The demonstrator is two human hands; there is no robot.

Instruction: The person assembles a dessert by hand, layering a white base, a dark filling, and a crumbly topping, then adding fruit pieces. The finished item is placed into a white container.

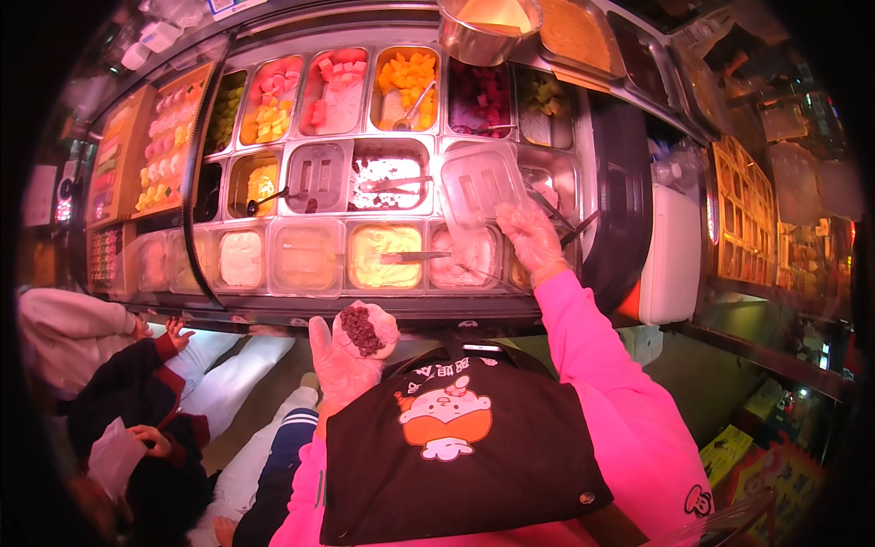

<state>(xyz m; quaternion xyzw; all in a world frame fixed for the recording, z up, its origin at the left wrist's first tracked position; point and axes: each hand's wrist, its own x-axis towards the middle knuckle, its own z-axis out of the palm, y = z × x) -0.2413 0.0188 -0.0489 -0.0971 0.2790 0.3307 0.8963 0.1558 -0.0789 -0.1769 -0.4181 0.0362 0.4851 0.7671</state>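
My left hand point(344, 362), in a clear plastic glove, holds a pale round of dough point(388, 329) with a heap of dark red filling point(360, 331) on top, just in front of the counter. My right hand point(530, 239), also gloved, grips the lower right corner of a translucent plastic lid point(482, 179). The lid is tilted over the metal pans and partly covers their edges. Below it sits a pan of pale pink cream point(461, 258) with a thin utensil handle across it. Left of that, a spatula point(415, 257) lies on a pan of yellow cream point(385, 273).
Pans of mango cubes point(407, 75), pink cubes point(342, 72) and dark flakes point(391, 179) fill the rows behind. A steel pot point(487, 41) stands at the back. A glass guard point(198, 171) rises at left. Several people stand left; one holds a paper packet point(117, 455).
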